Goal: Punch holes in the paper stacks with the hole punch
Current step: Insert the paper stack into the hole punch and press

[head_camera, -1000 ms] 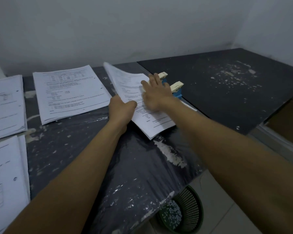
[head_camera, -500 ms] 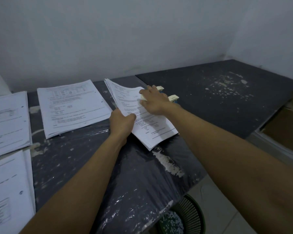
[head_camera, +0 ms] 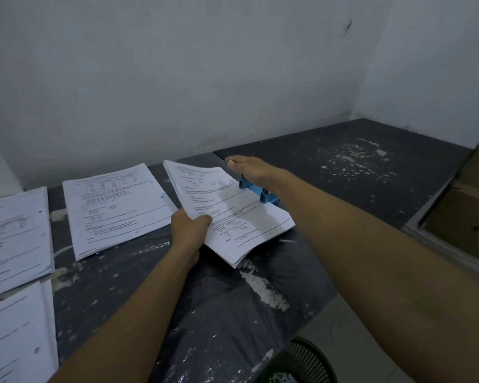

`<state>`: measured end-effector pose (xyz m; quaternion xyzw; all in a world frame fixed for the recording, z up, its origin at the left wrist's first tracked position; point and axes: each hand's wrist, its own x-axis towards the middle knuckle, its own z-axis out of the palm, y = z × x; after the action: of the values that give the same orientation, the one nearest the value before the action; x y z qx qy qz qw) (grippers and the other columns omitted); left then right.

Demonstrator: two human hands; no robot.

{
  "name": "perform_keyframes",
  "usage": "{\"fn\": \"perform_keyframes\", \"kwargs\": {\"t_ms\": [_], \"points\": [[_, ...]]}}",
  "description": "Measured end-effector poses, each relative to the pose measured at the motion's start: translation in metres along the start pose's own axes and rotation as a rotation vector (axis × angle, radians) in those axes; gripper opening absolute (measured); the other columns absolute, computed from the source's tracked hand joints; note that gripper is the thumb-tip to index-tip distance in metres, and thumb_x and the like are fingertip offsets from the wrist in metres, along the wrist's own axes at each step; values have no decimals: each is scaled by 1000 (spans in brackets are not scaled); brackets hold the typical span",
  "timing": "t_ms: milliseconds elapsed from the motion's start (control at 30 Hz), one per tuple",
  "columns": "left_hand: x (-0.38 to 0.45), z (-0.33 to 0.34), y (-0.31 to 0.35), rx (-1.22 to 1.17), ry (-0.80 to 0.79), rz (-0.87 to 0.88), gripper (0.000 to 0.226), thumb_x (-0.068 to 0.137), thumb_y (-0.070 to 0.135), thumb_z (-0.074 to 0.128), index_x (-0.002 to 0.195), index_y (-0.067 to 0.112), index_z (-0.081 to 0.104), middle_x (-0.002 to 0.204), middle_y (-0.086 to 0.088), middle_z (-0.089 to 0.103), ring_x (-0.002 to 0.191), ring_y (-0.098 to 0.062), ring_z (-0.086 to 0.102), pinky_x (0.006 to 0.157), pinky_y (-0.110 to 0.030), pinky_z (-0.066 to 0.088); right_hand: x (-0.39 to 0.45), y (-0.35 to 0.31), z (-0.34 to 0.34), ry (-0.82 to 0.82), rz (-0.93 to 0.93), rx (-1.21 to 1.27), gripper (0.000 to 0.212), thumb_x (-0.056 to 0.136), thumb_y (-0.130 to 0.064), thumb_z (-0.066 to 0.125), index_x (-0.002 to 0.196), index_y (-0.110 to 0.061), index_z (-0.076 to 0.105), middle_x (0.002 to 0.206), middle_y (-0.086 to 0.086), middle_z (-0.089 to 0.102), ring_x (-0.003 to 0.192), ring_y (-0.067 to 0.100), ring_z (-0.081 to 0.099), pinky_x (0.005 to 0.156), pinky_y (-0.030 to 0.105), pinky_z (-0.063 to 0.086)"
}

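Observation:
A stack of printed white paper [head_camera: 233, 214] lies slanted on the dark table, its right edge pushed into a blue hole punch [head_camera: 256, 190]. My left hand [head_camera: 190, 230] grips the stack's left edge, thumb on top, and lifts that side a little. My right hand [head_camera: 253, 170] lies flat, fingers straight, pressing down on top of the punch; the punch's levers are hidden under it.
Another paper stack [head_camera: 116, 208] lies left of the held one, and two more [head_camera: 14, 233] [head_camera: 14, 333] sit at the far left. A green waste basket [head_camera: 302, 360] with paper dots stands below the table edge. Cardboard boxes [head_camera: 465, 211] are at the right.
My right hand moved off the paper onto the top of the hole punch and now covers its levers. The left hand keeps its grip on the stack.

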<state>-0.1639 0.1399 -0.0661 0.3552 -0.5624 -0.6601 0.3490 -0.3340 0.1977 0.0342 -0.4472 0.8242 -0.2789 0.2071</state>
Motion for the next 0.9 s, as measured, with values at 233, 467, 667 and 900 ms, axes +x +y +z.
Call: {"fn": "perform_keyframes", "kwargs": {"t_ms": [233, 467, 667, 900], "points": [[-8, -15, 17, 10, -30, -19, 34, 85, -9, 64, 90, 25, 67, 90, 8, 70, 83, -16, 68, 49, -20, 53, -2, -1, 8, -1, -27, 4, 49, 107, -36, 32, 152, -15, 33, 160, 8, 30, 143, 30, 31, 109, 39, 28], [-17, -57, 50, 34, 2, 39, 40, 85, -12, 63, 83, 27, 65, 83, 9, 68, 75, -12, 66, 43, -16, 50, -2, -12, 10, 145, 46, -324, 47, 106, -27, 23, 145, -15, 44, 156, 7, 38, 146, 30, 26, 120, 57, 1], [-31, -105, 66, 13, 39, 93, 37, 86, -10, 66, 89, 27, 67, 78, 16, 69, 58, 2, 69, 45, -15, 51, -15, -42, 41, 422, -207, -460, 45, 101, -21, 36, 145, -12, 44, 152, 9, 40, 147, 25, 24, 122, 50, 0], [-59, -162, 101, 60, 56, 140, 30, 91, 6, 69, 113, 26, 63, 97, 8, 74, 79, -19, 76, 60, -34, 61, -49, -101, 88, 228, -205, 346, 39, 96, -32, 59, 128, -16, 45, 123, -1, 59, 101, 13, 58, 69, 26, 42]]}}
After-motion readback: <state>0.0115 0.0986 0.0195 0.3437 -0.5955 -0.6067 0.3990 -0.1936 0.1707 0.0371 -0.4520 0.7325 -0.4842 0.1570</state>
